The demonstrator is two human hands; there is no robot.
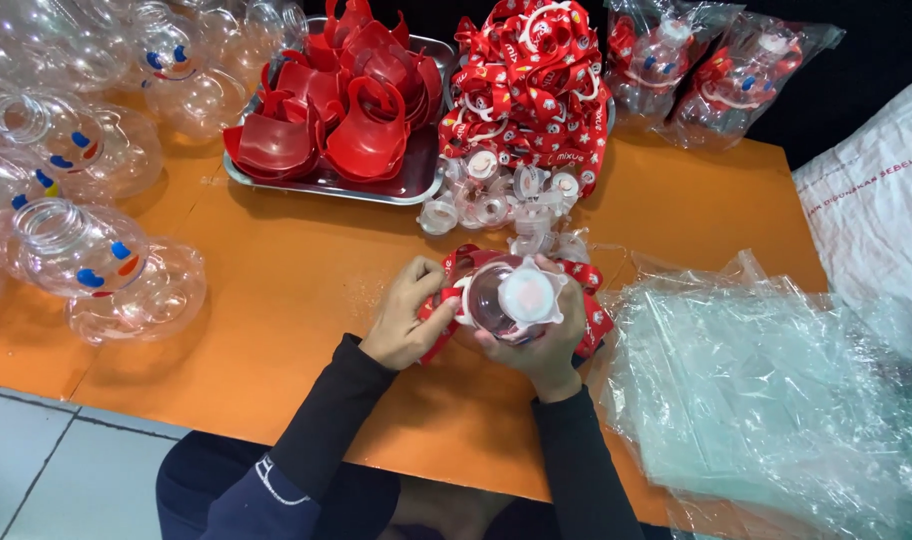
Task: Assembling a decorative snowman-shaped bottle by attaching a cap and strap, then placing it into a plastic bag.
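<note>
Clear bottle (503, 297) cap-up toward the camera

orange desk (306, 270), metal tray (416, 185) of red plastic pieces (341, 100) at far edge, red lanyard pile (531, 85) beside it, clear snowman bottles (96, 265) along left edge, plastic bags (756, 390) at right edge

Both arms are covered by long, close-fitting black sleeves that end at the wrists, leaving the left hand (408, 318) and right hand (538, 340) bare. No rings, watch or gloves show. Lower in the view, the person wears dark navy clothing bearing a small curved white marking near the left sleeve.
</note>
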